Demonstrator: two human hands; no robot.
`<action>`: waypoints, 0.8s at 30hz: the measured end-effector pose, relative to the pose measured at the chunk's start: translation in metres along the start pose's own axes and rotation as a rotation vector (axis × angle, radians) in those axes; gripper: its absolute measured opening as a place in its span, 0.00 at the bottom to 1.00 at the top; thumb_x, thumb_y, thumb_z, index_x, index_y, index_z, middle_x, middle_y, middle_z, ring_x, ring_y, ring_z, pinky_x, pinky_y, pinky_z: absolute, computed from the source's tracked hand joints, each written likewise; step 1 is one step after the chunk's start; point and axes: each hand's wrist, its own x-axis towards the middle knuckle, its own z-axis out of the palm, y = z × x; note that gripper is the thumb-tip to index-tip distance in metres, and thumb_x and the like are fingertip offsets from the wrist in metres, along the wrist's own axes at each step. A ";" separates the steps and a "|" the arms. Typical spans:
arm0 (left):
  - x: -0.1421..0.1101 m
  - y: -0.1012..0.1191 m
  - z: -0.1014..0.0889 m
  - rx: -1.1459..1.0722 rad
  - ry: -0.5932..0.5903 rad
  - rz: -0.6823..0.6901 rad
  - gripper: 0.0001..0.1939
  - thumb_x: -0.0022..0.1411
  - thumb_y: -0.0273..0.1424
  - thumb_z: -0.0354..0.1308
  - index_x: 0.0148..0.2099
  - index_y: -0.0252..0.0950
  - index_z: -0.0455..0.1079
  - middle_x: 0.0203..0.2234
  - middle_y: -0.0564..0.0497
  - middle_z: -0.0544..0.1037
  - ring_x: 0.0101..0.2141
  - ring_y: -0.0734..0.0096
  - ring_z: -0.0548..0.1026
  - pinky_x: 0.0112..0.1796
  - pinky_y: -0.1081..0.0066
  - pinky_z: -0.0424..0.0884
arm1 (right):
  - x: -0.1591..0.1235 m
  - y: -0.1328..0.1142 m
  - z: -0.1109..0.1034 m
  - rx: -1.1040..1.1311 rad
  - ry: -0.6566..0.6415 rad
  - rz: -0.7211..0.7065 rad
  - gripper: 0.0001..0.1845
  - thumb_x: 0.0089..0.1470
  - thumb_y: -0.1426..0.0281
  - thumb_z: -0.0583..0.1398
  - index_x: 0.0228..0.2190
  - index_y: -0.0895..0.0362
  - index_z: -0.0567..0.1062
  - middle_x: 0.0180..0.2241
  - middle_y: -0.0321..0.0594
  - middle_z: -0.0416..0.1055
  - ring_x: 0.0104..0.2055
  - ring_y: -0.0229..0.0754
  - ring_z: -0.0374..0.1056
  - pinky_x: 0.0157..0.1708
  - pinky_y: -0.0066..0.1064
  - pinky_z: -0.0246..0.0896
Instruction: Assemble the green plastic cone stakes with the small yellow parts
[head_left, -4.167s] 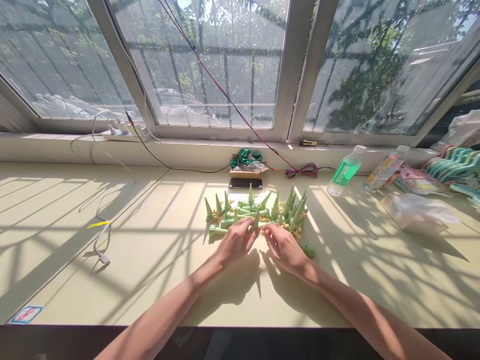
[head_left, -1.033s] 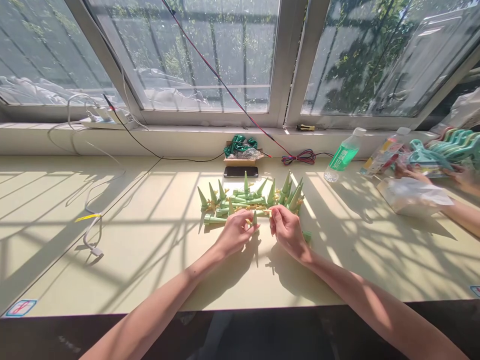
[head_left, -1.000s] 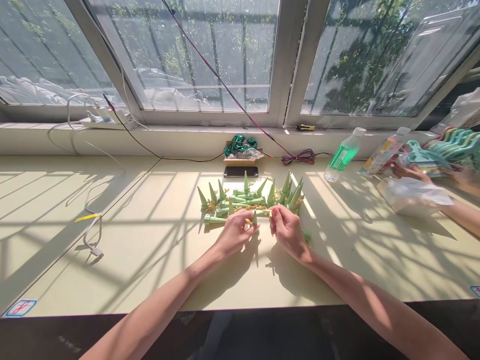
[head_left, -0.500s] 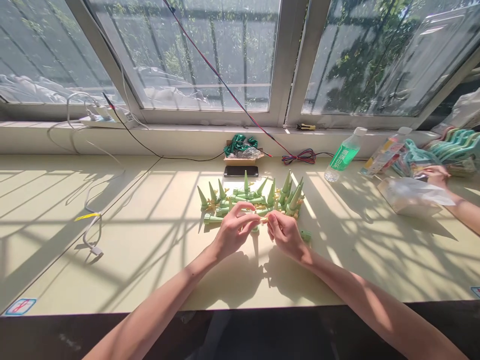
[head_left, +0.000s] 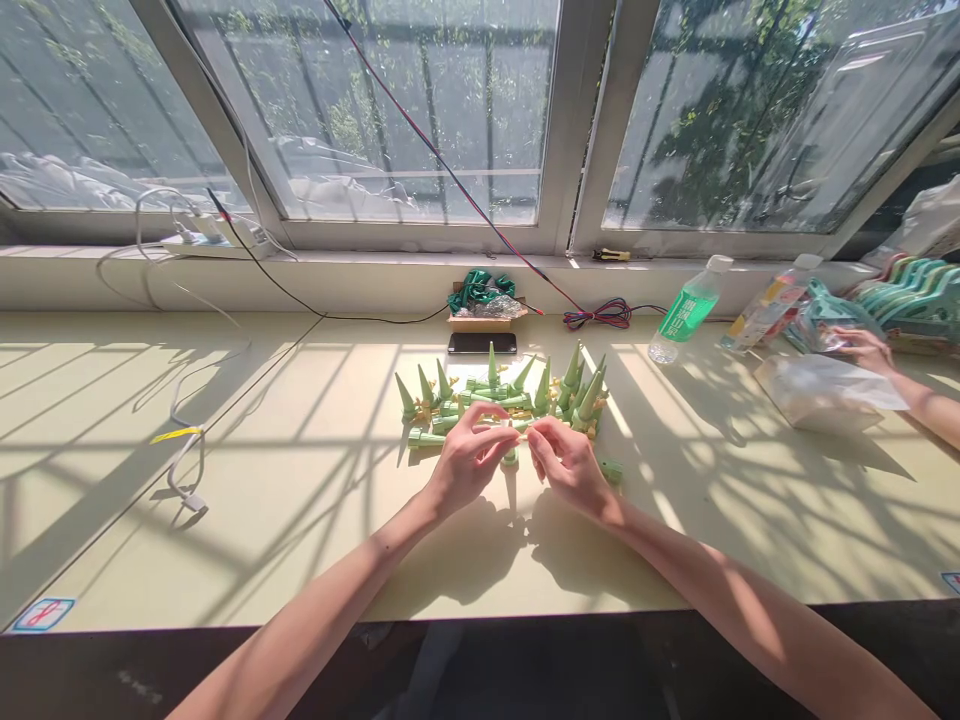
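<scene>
Yellow piece (head_left: 523,437), tiny, sat between the fingertips over the surface (head_left: 300,480), by the near edge of the pile of green cones (head_left: 542,390). Left hand (head_left: 471,462): thumb and finger pinched at one end. Right hand (head_left: 568,465): fingers pinched at the other; exact grip partly hidden. Probably went best with light pressure, both ends in line, knuckles clear of upright cones. Farther out: phone (head_left: 482,343), cardboard box (head_left: 487,324) behind it, green-labelled bottle (head_left: 687,310) to the right, co-worker's hand (head_left: 866,350) well apart.
</scene>
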 end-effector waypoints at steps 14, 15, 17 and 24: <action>0.000 -0.001 -0.002 0.041 -0.125 -0.221 0.06 0.67 0.32 0.58 0.41 0.34 0.69 0.36 0.49 0.75 0.19 0.83 0.64 0.23 0.76 0.65 | 0.002 0.004 -0.004 -0.131 0.268 0.023 0.11 0.65 0.62 0.57 0.34 0.55 0.70 0.23 0.33 0.67 0.21 0.36 0.64 0.21 0.28 0.60; 0.000 -0.001 -0.002 0.048 -0.177 -0.227 0.06 0.66 0.33 0.58 0.39 0.34 0.69 0.35 0.49 0.75 0.20 0.81 0.64 0.24 0.76 0.65 | 0.002 0.004 -0.004 -0.135 0.262 0.028 0.11 0.65 0.61 0.57 0.33 0.55 0.70 0.22 0.33 0.67 0.21 0.36 0.64 0.21 0.28 0.60; -0.001 -0.003 -0.001 0.054 -0.253 -0.244 0.06 0.66 0.32 0.58 0.37 0.34 0.70 0.32 0.50 0.76 0.21 0.78 0.65 0.25 0.74 0.65 | 0.001 0.005 -0.003 -0.138 0.253 0.034 0.12 0.65 0.61 0.57 0.33 0.55 0.70 0.22 0.33 0.67 0.21 0.36 0.64 0.21 0.28 0.59; -0.003 -0.006 0.001 0.044 -0.322 -0.299 0.06 0.66 0.31 0.56 0.39 0.35 0.73 0.31 0.49 0.76 0.23 0.74 0.66 0.28 0.72 0.66 | 0.001 0.003 -0.003 -0.139 0.231 0.027 0.12 0.65 0.60 0.56 0.33 0.55 0.70 0.21 0.32 0.65 0.21 0.37 0.63 0.22 0.29 0.59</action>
